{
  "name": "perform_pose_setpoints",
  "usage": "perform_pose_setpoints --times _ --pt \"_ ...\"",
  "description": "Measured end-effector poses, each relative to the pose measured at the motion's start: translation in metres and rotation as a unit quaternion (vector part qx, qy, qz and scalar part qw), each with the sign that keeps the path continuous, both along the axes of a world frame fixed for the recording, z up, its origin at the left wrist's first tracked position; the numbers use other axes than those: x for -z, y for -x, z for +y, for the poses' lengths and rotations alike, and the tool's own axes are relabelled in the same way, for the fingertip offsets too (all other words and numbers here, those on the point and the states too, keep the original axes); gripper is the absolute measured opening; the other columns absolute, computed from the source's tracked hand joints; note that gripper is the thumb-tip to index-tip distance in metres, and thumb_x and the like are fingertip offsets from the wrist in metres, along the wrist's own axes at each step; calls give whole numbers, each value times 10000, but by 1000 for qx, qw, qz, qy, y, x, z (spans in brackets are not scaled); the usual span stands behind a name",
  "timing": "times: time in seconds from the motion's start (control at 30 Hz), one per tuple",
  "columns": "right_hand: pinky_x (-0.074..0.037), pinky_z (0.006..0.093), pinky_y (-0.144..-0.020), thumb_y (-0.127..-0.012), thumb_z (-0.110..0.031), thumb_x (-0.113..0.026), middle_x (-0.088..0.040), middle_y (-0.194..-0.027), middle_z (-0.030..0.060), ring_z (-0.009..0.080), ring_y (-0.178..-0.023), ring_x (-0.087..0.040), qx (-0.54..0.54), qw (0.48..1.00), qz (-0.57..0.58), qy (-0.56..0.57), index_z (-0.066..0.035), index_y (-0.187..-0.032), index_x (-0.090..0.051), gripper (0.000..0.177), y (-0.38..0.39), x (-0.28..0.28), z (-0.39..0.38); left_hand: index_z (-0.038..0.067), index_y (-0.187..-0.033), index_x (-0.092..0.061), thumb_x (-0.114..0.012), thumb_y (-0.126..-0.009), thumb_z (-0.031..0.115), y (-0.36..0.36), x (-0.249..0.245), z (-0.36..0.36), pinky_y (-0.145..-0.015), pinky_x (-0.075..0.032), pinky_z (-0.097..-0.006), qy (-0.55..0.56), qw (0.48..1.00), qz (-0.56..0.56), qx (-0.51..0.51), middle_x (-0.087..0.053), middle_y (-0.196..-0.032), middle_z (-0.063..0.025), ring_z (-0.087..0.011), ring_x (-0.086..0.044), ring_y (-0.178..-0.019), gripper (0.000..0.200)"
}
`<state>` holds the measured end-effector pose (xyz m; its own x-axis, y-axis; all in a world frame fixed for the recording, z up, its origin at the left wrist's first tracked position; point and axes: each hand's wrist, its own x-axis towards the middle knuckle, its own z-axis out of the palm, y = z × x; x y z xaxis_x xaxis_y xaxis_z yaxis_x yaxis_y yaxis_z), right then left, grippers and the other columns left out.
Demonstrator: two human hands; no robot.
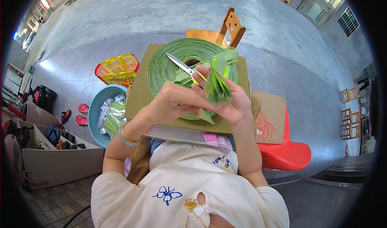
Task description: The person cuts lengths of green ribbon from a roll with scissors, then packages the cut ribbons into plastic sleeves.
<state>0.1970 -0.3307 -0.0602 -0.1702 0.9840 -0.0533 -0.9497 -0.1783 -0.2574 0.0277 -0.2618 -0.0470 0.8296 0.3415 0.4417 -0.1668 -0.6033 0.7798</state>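
Bundle of folded bright-green ribbon strips point(217, 87), one, fanned, gripped in right hand point(236, 105). Left hand point(173, 103) curled closed, contents hidden. One pair of silver-bladed scissors point(183, 66) seen at bundle's 10 o'clock.

Head-worn view, close, steeply downward

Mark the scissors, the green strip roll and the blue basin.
scissors point(179, 63), head view, metal blades.
green strip roll point(160, 73), head view, left windings.
blue basin point(93, 108), head view, left wall.

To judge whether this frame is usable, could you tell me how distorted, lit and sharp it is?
Head view: strong fisheye bending, black corners; soft daylight, pale glare on the concrete floor; left hand, right hand, scissors and green strips are sharp.
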Motion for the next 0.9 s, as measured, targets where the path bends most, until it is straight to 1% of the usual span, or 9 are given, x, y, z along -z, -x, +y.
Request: perform_pose_setpoints --times 0.07,0.17,0.27,0.4,0.47,0.6,0.67,0.77,0.9 --pt "-377 436 -1008 -958 -186 -312 -409 -1316 152 277 -1230 -384 3 1000 -6 -10 -2 -1260 -356 355 0 -1 -1 57 -867 -696 -629 -660 -101 -1 2 3 -602 -500 -238 40 999 14 19 -660 -749 -75 -161 -631 -644 268" --pt "-376 430 -1005 -958 -184 -315 -400 -1323 149 275 -1238 -376 1 999 25 -40 -5 -1262 -356 355 -1 0 -3 5 -846 -673 -642 -711 -75 -6 9 3 -624 -509 -240 27 999 -29 -17 -666 -766 -84 -151 -639 -671 160" --pt "-373 424 -1005 -960 -191 -312 -397 -1324 153 273 -1249 -363 20 998 27 -61 -6 -1247 -369 346 0 0 -4 -29 -830 -658 -640 -779 4 -9 11 -6 -642 -520 -227 209 975 -37 -66 -660 -765 -76 -123 -637 -689 63" --pt "-373 412 -1007 -963 -192 -319 -411 -1306 180 281 -1239 -379 83 995 -4 -51 -9 -1219 -392 323 7 -7 -6 -78 -839 -631 -626 -809 34 -12 6 -15 -662 -539 -237 326 940 -31 -101 -649 -765 -94 -137 -639 -703 116" --pt "-398 409 -984 -959 -178 -338 -460 -1249 191 288 -1189 -436 136 986 -66 -69 -10 -1177 -414 285 13 -6 -3 -85 -847 -624 -619 -813 31 -13 4 -17 -665 -546 -248 357 927 -32 -112 -643 -759 -103 -150 -644 -701 121" --pt "-454 391 -921 -947 -144 -385 -558 -1101 183 270 -1035 -559 249 936 -225 -109 -9 -1081 -447 200 20 -2 -1 -92 -885 -588 -620 -820 55 -14 6 -20 -675 -550 -263 373 920 -43 -111 -636 -805 -117 -164 -644 -731 164" --pt "-472 375 -879 -945 -139 -394 -580 -1043 167 244 -978 -581 307 908 -260 -115 -6 -1052 -451 180 23 0 2 -91 -911 -568 -624 -824 78 -16 4 -24 -681 -551 -269 392 912 -62 -102 -632 -832 -123 -171 -643 -747 198" --pt "-478 354 -843 -944 -134 -399 -597 -991 151 226 -934 -594 368 868 -310 -122 1 -1038 -458 174 26 1 4 -88 -940 -542 -625 -831 111 -18 6 -26 -699 -550 -274 475 866 -125 -93 -625 -864 -124 -172 -640 -776 241" --pt "-477 339 -809 -948 -136 -385 -604 -954 139 236 -923 -596 393 815 -413 -103 8 -1029 -469 186 25 11 4 -92 -908 -580 -620 -830 104 -21 8 -17 -697 -551 -280 415 904 -77 -68 -633 -797 -126 -165 -643 -752 215"
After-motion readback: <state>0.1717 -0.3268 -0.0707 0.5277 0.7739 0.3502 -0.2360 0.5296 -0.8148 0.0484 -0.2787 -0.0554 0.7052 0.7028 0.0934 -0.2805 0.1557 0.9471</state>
